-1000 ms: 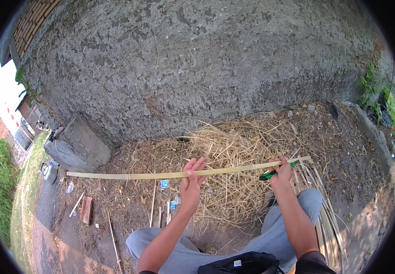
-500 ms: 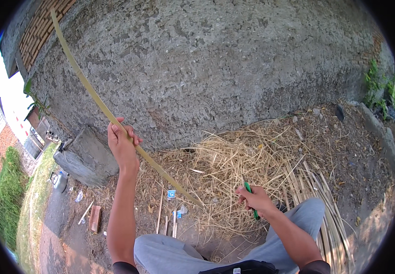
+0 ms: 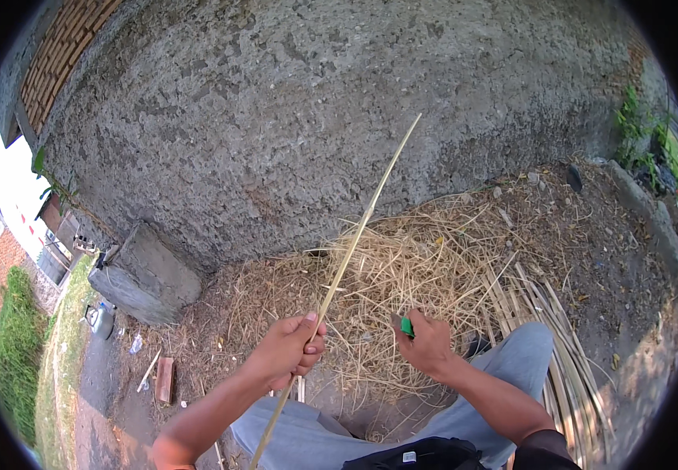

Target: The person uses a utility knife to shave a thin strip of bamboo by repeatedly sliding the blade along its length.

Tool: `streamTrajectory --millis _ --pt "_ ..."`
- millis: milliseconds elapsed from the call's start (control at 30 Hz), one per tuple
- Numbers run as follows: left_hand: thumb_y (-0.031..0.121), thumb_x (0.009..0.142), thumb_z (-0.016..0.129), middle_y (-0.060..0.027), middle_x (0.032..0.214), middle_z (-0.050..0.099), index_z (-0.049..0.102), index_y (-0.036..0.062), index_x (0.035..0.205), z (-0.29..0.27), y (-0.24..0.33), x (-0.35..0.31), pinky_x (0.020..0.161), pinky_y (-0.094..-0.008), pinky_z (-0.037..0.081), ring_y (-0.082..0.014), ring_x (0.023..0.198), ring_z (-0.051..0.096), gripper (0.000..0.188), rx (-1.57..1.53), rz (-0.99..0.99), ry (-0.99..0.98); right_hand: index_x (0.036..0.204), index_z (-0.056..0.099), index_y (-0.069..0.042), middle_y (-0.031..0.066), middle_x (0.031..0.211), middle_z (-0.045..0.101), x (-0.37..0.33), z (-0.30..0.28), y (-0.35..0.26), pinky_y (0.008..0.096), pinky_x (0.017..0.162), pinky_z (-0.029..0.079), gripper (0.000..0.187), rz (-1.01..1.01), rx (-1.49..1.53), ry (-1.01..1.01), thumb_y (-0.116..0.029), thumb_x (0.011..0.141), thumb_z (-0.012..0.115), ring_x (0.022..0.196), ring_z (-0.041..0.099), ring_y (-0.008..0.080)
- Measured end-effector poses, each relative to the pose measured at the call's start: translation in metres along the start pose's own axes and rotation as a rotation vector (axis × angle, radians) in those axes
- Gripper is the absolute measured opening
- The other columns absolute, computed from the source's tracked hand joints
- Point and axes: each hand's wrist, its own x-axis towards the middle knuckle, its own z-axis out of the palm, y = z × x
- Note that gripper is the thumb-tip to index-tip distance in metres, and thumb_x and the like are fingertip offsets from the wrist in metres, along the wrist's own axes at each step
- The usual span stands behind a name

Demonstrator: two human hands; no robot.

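Observation:
A long, thin bamboo strip [image 3: 356, 235] slants from low between my knees up and to the right, its far tip in front of the wall. My left hand [image 3: 296, 348] is closed round it at its lower part, thumb on top. To the right, apart from the strip, my right hand [image 3: 431, 346] grips a green-handled knife [image 3: 407, 326]. A short stretch of its blade points up and left; the fingers cover much of the handle. Below and beyond both hands spreads a pile of pale bamboo shavings [image 3: 409, 270].
A rough grey wall [image 3: 315, 117] rises ahead. Several bamboo strips [image 3: 566, 368] lie by my right knee. A concrete block [image 3: 151, 274] leans at the wall's left, with a metal kettle [image 3: 102, 323] and a reddish-brown block [image 3: 164, 380] nearby. Green plants [image 3: 636, 141] grow far right.
My left hand has come down and right, and the strip has swung from leaning up-left to leaning up-right. My right hand has turned the knife and moved slightly left.

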Motion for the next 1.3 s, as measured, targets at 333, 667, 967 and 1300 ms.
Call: streamTrajectory --millis 333,667,967,1300 --pt "0.027 0.106 0.034 0.0036 0.065 0.034 0.047 0.0074 0.096 0.007 -0.127 0.057 0.04 -0.0223 0.018 -0.0049 0.048 0.024 0.026 -0.358 -0.108 -0.128 0.093 0.062 -0.005 0.0196 0.066 0.065 -0.014 0.014 -0.008 0.0479 0.054 0.051 0.017 0.038 -0.206 -0.556 -0.017 0.084 0.055 0.059 0.065 0.0375" --pt "0.028 0.106 0.036 0.0044 0.061 0.03 0.046 0.01 0.091 0.014 -0.156 0.075 0.04 -0.0227 0.016 -0.0047 0.046 0.022 0.025 -0.545 -0.178 -0.187 0.086 0.059 -0.006 0.0156 0.064 0.065 -0.022 0.038 -0.007 0.0433 0.051 0.052 0.01 -0.037 -0.414 -0.619 -0.014 0.083 0.055 0.059 0.067 0.0333" --pt "0.03 0.106 0.032 0.0066 0.061 0.028 0.044 0.0123 0.088 0.023 -0.161 0.074 0.039 -0.0227 0.014 -0.0039 0.045 0.019 0.027 -0.481 -0.18 -0.08 0.084 0.06 -0.003 0.0147 0.064 0.067 -0.023 0.05 -0.002 0.0398 0.049 0.053 0.009 -0.057 -0.475 -0.624 -0.011 0.081 0.057 0.06 0.069 0.0306" --pt "0.03 0.106 0.033 0.0065 0.061 0.029 0.042 0.012 0.087 0.028 -0.165 0.06 0.039 -0.0222 0.015 -0.0035 0.046 0.021 0.027 -0.352 -0.217 -0.135 0.085 0.063 0.0 0.0158 0.068 0.068 -0.006 0.057 0.036 0.0398 0.052 0.054 0.01 0.016 -0.571 -0.565 -0.007 0.08 0.059 0.063 0.07 0.0301"
